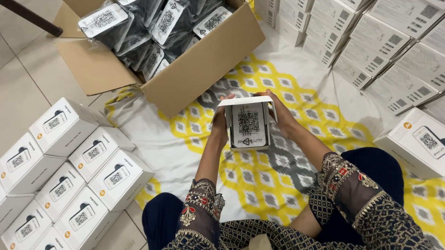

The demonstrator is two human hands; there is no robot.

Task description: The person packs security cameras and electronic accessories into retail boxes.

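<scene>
While seen from the head view: small white box (248,124) held at centre, above the yellow-patterned cloth (294,81), lid flap raised. Dark device (248,127) seated inside the box, wrapped in clear plastic with a coded label facing up. Left hand (219,124) clasped on the box's left side; right hand (280,115) clasped on its right side, fingers against the wall. Beyond, just past the hands: open carton (201,62) filled with more wrapped devices. To the left, on tile floor: white boxes (56,182) laid in rows. To the right: stacked boxes (386,35) with labelled ends, one single box (422,142) lying nearest the right knee.
</scene>
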